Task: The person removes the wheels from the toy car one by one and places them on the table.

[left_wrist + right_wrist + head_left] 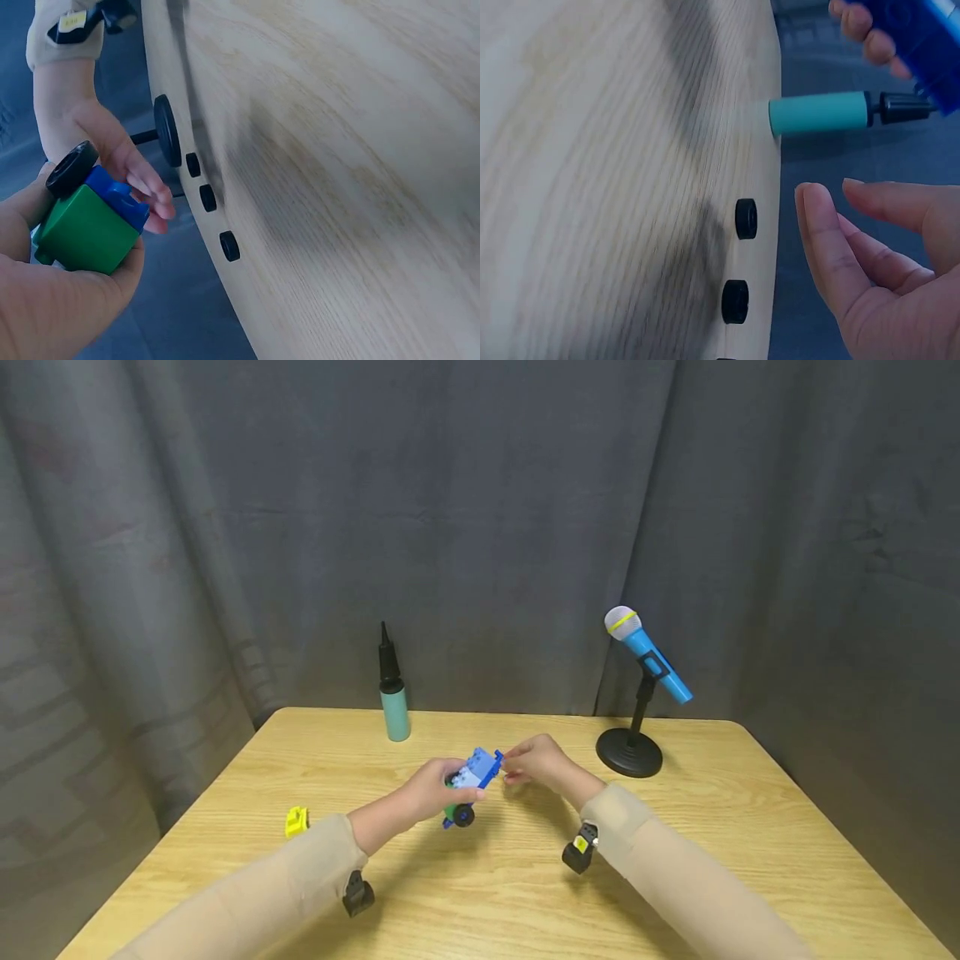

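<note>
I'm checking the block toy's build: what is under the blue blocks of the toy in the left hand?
A green block sits under the blue blocks, with a black wheel at the bottom. The left hand covers the toy's far side.

A small toy car built of blue and green blocks (black wheels showing) is tilted above the table's middle.

A: Where does the head view look from?

B: From above and behind the arms, forward and down across the table, fairly far back.

A: And the wrist views?

B: Each sits close, turned sideways along the tabletop. The left wrist view faces the toy and the right hand; the right wrist view faces the pump.

A: What is shared?

B: Table, toy, pump.
</note>
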The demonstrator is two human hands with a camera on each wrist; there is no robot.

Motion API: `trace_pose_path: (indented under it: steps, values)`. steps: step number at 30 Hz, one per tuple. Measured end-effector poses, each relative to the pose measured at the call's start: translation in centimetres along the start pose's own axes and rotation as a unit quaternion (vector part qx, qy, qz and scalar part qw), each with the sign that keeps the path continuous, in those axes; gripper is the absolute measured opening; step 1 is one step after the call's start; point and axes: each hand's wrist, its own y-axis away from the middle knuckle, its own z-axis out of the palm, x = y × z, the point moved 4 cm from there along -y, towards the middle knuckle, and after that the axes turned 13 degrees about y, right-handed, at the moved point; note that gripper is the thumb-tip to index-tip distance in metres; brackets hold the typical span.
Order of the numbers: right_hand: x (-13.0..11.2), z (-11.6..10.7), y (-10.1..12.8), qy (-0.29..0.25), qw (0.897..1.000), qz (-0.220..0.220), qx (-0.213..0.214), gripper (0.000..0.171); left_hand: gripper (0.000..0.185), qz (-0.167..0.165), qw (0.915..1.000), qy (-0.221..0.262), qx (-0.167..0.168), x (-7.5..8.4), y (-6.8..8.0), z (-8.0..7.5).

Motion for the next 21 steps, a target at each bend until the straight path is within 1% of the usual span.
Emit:
trace_pose_path:
  steps: [2, 6, 9, 12, 14, 16, 19, 21]
  values:
    - [-0.2, 0.0, 0.6, 0.003, 1.000, -0.004, -0.014, 0.021, 0.049, -0.005, 0.9999, 0.008, 0.006, -0.1, -0.1, -0.2]
    - [-0.5, 0.5, 1.8, 0.003, 0.999, -0.016, -0.042, 0.020, 0.041, 0.001, 0.9996, 0.016, 0.022, 0.1, -0.3, -0.4]
    - [-0.6, 1.1, 2.7, -0.011, 0.997, -0.026, -0.065, 0.023, 0.042, 0.001, 0.9986, 0.026, 0.045, 0.2, -0.4, -0.6]
    - [-0.7, 1.7, 3.5, -0.034, 0.995, -0.036, -0.086, 0.027, 0.042, -0.007, 0.9963, 0.041, 0.076, 0.2, -0.5, -0.8]
    - [-0.8, 2.1, 4.0, -0.054, 0.992, -0.045, -0.103, 0.030, 0.045, -0.014, 0.9943, 0.048, 0.094, 0.2, -0.6, -0.9]
    - [-0.9, 2.5, 4.5, -0.072, 0.988, -0.053, -0.126, 0.034, 0.045, -0.020, 0.9927, 0.056, 0.105, 0.1, -0.6, -1.1]
    - [-1.1, 2.9, 5.1, -0.085, 0.981, -0.072, -0.161, 0.042, 0.049, -0.021, 0.9911, 0.068, 0.112, 0.2, -0.7, -1.2]
    - [-1.3, 3.1, 5.3, -0.083, 0.977, -0.085, -0.179, 0.045, 0.048, -0.021, 0.9904, 0.081, 0.111, 0.3, -0.8, -1.2]
